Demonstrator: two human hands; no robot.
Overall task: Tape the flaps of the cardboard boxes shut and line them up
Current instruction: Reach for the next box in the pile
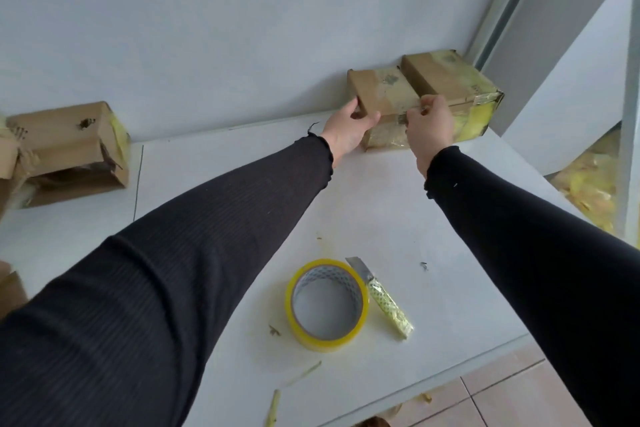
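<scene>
Boxes in view: three clear ones, plus a cardboard corner (10,291) poking in at the table's left edge.
Held box (381,94): sits at the table's far edge against the wall, toward the far right corner, tape sheen on its near face.
Neighbour box (450,80): right in the far right corner, touching the held box's right side, wrapped in yellowish tape on its end.
Open box (65,149): over at the far left corner, flaps loose and gaping, well apart from the other two.
Left hand (349,130): and there it is on the held box's left near corner, thumb curled over the top edge, fingers wrapped down the side, gripping.
Right hand (431,125): fingers bent tight, pinching at the held box's right near edge, right where the two boxes meet; whether it is tape or cardboard between the fingertips, cannot tell.
Tape roll (327,305): one, yellow-tinted, lying flat near the table's near edge, between the two sleeves.
Utility knife (384,298): one, blade out, just beside the roll's right side, touching or nearly so.
Table (433,253): white, flecked with tape scraps and yellow strips by the near edge.
Room: pale wall behind, tiled floor at lower right, a heap of yellowish wrapping on the floor beyond the right edge.
</scene>
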